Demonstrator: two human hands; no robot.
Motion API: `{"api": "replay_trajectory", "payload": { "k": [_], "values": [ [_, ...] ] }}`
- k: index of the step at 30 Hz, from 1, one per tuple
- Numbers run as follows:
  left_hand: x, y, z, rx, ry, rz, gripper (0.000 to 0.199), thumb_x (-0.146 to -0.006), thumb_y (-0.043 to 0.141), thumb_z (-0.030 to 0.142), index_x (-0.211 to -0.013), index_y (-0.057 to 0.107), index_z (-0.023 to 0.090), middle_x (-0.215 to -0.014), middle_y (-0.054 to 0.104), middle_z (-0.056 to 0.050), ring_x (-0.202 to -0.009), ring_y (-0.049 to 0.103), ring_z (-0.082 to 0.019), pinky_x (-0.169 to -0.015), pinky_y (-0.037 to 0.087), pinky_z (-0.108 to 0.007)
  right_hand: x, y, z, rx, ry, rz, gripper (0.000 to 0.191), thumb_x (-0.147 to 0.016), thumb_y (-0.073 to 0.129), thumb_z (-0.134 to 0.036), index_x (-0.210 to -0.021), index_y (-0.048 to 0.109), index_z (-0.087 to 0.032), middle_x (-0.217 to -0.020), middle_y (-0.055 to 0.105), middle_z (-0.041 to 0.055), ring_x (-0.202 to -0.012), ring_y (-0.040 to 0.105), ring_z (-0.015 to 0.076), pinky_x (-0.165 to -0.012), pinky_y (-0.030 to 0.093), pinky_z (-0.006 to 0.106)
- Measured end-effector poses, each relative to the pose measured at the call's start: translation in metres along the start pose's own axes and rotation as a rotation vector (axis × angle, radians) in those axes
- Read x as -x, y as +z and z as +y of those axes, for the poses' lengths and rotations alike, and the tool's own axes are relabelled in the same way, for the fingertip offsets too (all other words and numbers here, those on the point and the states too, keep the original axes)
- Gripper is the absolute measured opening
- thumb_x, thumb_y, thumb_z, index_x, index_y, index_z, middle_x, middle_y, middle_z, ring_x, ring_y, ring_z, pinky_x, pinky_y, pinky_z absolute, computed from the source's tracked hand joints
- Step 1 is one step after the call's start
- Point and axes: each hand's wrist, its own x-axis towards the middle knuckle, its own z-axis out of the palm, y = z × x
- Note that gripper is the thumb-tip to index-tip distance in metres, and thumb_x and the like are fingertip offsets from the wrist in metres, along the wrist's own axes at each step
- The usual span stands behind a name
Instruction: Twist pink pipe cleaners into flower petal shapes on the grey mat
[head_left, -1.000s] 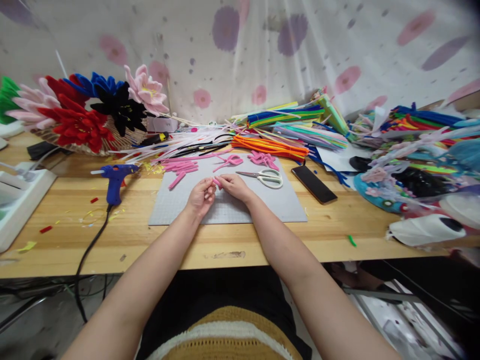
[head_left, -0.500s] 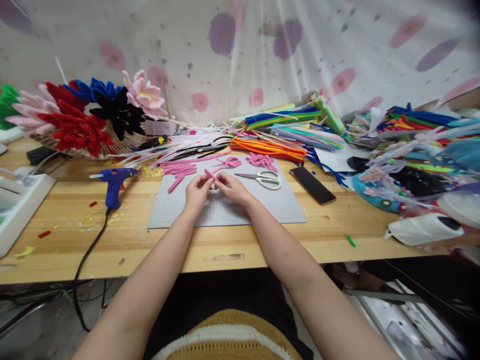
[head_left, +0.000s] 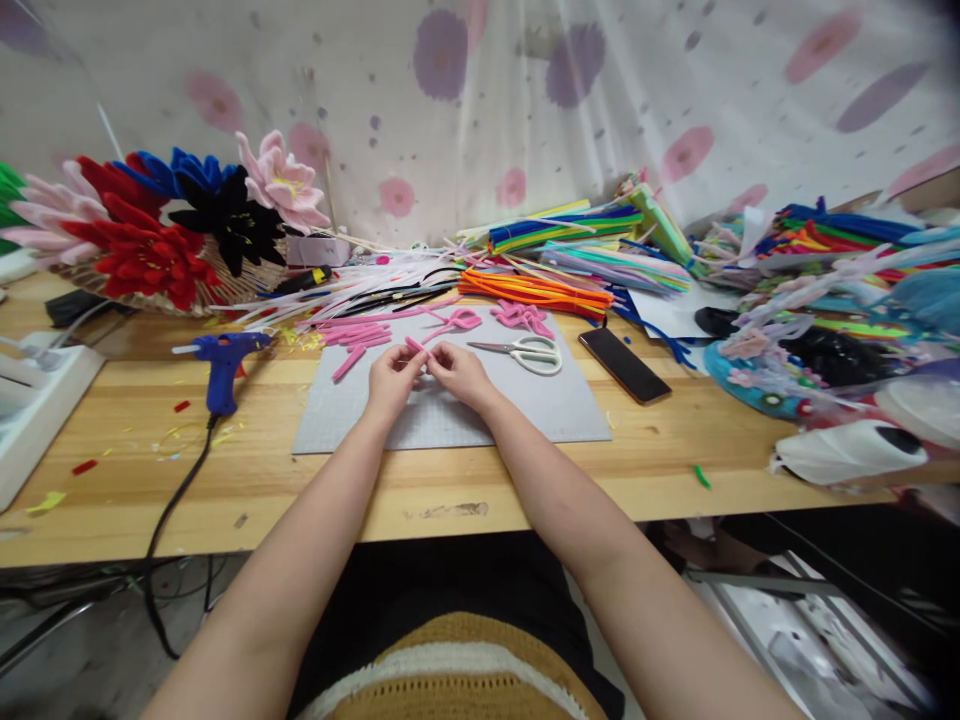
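Note:
My left hand (head_left: 393, 378) and my right hand (head_left: 459, 374) meet over the grey cutting mat (head_left: 540, 415), fingertips pinched together. Between them is a short pink pipe cleaner (head_left: 415, 345), its upper end sticking out past the fingers. Several cut pink pipe cleaner pieces (head_left: 360, 335) lie to the left on the mat. Behind my hands rests a pink looped shape (head_left: 461, 319), with a bundle of bent pink loops (head_left: 523, 317) to its right. Scissors (head_left: 536, 354) with pale handles lie right of my right hand, blades pointing toward it.
A blue glue gun (head_left: 223, 370) with a cord stands at left, near a white power strip (head_left: 52, 410). Fuzzy flowers (head_left: 157, 255) fill the back left. Pipe cleaner bundles (head_left: 536, 290) line the back. A phone (head_left: 624, 364) lies right of the mat.
My view has shifted slightly. Both hands stay together over the mat, and the pink piece between the fingertips now shows a little less and sits at a slightly different angle.

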Motion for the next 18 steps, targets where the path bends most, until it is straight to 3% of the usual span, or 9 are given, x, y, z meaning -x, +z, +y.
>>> {"api": "replay_trajectory", "payload": {
  "k": [7,13,18],
  "values": [
    [-0.003,-0.002,0.001,0.052,-0.04,0.049,0.018,-0.054,0.073,0.025,-0.066,0.065,0.014,-0.053,0.057,0.002,-0.043,0.047,-0.006,-0.041,0.039,-0.018,0.0,0.002,0.0,-0.077,0.061,-0.013,0.015,-0.077,0.051,-0.031,-0.075,0.057,-0.018,-0.073,0.063,-0.0002,-0.065,0.053,0.0105,-0.065,0.039,0.023],
    [-0.003,0.0,0.0,0.009,0.007,0.057,0.019,-0.059,0.068,0.026,-0.073,0.062,0.015,-0.061,0.058,0.002,-0.045,0.046,-0.007,-0.037,0.036,-0.018,0.001,0.01,0.0,-0.056,0.085,0.092,0.015,-0.078,0.05,-0.033,-0.076,0.057,-0.02,-0.073,0.064,-0.0002,-0.066,0.054,0.0114,-0.065,0.039,0.023],
    [-0.003,0.003,-0.005,-0.1,0.08,0.084,0.011,-0.064,0.06,0.025,-0.07,0.057,0.017,-0.065,0.055,0.002,-0.045,0.045,-0.007,-0.036,0.035,-0.018,-0.001,0.012,0.0,-0.03,0.094,0.095,0.016,-0.078,0.05,-0.033,-0.076,0.058,-0.02,-0.074,0.064,-0.0003,-0.067,0.055,0.0118,-0.065,0.039,0.023]
  ]
}}
